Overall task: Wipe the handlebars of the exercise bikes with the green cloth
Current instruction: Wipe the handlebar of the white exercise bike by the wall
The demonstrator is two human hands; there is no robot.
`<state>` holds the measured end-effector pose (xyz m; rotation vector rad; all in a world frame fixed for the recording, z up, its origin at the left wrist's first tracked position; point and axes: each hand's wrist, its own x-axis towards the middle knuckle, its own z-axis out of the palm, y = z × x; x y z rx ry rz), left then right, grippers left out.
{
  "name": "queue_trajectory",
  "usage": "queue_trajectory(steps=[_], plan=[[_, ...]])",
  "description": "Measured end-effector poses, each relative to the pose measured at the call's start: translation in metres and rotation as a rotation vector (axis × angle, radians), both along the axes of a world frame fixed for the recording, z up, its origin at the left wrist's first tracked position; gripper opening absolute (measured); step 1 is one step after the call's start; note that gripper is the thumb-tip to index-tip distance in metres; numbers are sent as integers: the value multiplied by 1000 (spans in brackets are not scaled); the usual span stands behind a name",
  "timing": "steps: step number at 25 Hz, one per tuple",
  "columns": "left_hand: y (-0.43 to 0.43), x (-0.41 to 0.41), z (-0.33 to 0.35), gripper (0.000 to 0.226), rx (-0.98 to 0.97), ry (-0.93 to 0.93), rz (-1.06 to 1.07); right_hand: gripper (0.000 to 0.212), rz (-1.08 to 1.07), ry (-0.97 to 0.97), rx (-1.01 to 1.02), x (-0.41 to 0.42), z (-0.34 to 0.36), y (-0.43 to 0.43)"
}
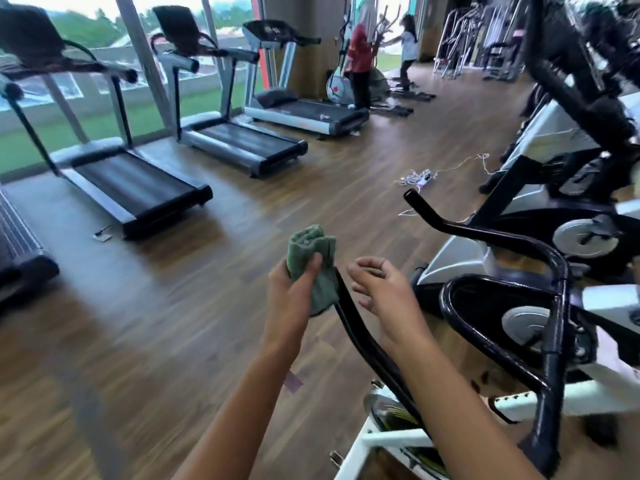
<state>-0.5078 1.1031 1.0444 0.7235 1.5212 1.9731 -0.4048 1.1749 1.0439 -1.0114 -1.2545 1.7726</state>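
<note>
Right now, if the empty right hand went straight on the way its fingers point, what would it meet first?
Probably the green cloth, which the left hand holds at the tip of the black handlebar. The right hand is open, fingers pointing left towards it; depth is hard to judge here.

The cloth (311,258) at lower centre is a muted green. The handlebars (485,234) to its right are glossy black. The bike frame (391,439) at the bottom is white, with a panel (398,415) streaked green and yellow. The floor (311,168) is brown wood with plank grain and a small purple patch (292,381). The treadmills (138,188) at upper left have black belts and silver-grey rails. Outside, the grass (104,126) is bright green. At upper centre, one person (358,46) wears red and another person (409,41) wears white.
</note>
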Motion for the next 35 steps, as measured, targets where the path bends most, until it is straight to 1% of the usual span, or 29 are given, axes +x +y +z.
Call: queue_trajectory(steps=[3,4,5,6,7,8,9,10,12,13,15,17,19,21,24,26,28,30,31,33,35], plan=[[-13,-2,-27,16,-42,381,93,1,-98,-180,87,22,-24,-8],[-16,-3,-37,22,-38,500,98,1,-129,-236,112,29,-33,-14],[-18,-4,-45,32,-17,624,104,2,-153,-296,140,35,-42,-20],[-17,-7,-52,45,29,753,108,2,-171,-359,172,41,-49,-26],[-14,-12,-60,54,90,880,96,3,-190,-429,209,47,-56,-32],[-8,-19,-67,54,157,1014,80,4,-214,-514,247,55,-61,-38],[0,-26,-75,50,211,1151,68,5,-229,-611,292,62,-66,-43],[8,-34,-83,48,237,1285,64,8,-240,-711,336,68,-69,-48],[26,-48,-101,57,267,1477,8,16,-282,-877,388,75,-75,-58],[31,-53,-109,63,273,1533,-29,21,-290,-935,403,74,-77,-61],[35,-57,-118,66,290,1583,-98,30,-305,-1027,419,68,-81,-66],[35,-63,-122,57,306,1621,-171,36,-308,-1167,464,61,-85,-69],[34,-64,-123,55,320,1657,-204,39,-302,-1275,518,55,-87,-71],[34,-66,-129,59,324,1730,-236,40,-306,-1316,529,52,-87,-73],[32,-73,-142,69,383,1930,-312,42,-322,-1371,557,49,-85,-75],[35,-76,-143,72,394,1992,-308,41,-337,-1398,592,48,-85,-77],[33,-74,-139,77,383,1962,-297,40,-347,-1401,600,47,-86,-77],[30,-71,-135,82,355,1898,-331,42,-354,-1406,595,46,-87,-76],[29,-69,-134,78,353,1861,-349,42,-366,-1403,593,45,-87,-75],[26,-61,-136,61,353,1765,-358,43,-384,-1410,584,43,-88,-75],[26,-52,-139,50,343,1679,-303,44,-392,-1417,571,43,-88,-76]])
